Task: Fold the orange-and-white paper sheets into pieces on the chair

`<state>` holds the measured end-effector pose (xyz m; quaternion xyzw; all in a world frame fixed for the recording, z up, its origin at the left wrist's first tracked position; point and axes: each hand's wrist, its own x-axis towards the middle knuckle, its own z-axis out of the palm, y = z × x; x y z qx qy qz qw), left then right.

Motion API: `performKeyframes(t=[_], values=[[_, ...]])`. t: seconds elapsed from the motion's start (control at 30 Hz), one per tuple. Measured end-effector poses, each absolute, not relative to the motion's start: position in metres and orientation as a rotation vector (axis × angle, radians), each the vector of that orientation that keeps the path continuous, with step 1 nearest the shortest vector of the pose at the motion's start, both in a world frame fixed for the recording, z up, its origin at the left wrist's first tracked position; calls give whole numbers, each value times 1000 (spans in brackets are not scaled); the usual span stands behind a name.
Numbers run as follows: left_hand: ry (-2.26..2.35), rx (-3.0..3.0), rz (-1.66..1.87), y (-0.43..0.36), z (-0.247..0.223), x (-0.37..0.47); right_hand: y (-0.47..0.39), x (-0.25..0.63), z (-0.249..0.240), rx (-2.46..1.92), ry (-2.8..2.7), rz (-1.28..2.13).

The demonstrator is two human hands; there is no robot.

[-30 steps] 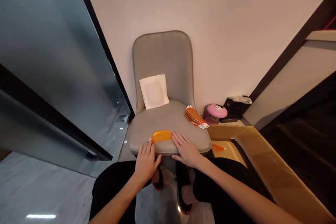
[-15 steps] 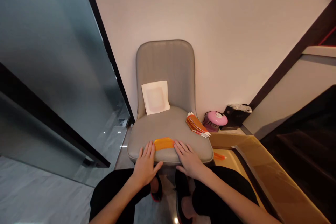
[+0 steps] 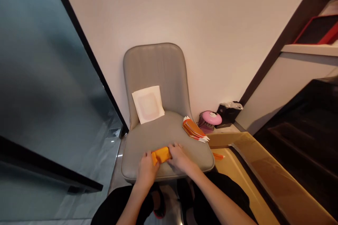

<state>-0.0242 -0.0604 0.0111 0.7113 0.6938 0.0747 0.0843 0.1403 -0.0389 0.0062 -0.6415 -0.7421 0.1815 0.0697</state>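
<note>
A small folded piece of orange paper (image 3: 162,155) is held just over the front part of the grey chair seat (image 3: 132,158). My left hand (image 3: 147,169) grips its left end, the thumb on the near side. At the right end, my right hand (image 3: 180,157) has its fingers curled round the edge. A fanned stack of folded orange and white paper pieces (image 3: 194,129) lies on the seat's right side. Against the backrest leans a stack of white square sheets (image 3: 148,104) with a paler tinted centre.
Right of the chair stands an open cardboard box (image 3: 237,139) with an orange piece (image 3: 218,156) inside. Behind it are a pink round-topped object (image 3: 211,117) and a black box (image 3: 229,114). A frosted glass panel with a black frame (image 3: 87,52) is on the left.
My hands lay flat with fingers outstretched at the ends of the orange paper; now their fingers are curled round it. The paper looks tilted and more creased. The camera view has shifted.
</note>
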Motion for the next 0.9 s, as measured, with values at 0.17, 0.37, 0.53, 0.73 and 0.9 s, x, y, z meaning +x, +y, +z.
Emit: performKeyframes(t=[0.17, 0.37, 0.53, 0.73, 0.9], values=[[1944, 2137, 493, -40, 4, -40, -29, 157, 7, -1672, -2107, 735], [1710, 1798, 729, -29, 6, -42, -15, 166, -2, -1237, -1925, 998], [1463, 1583, 838, -29, 27, -34, 1, 160, 0, -1240, -1483, 966], [1434, 1400, 1151, -24, 48, 12, 0, 133, -2, -1171, -842, 1343], [1475, 1523, 1242, -19, 46, 51, 0, 136, 0, -954, -800, 1381]])
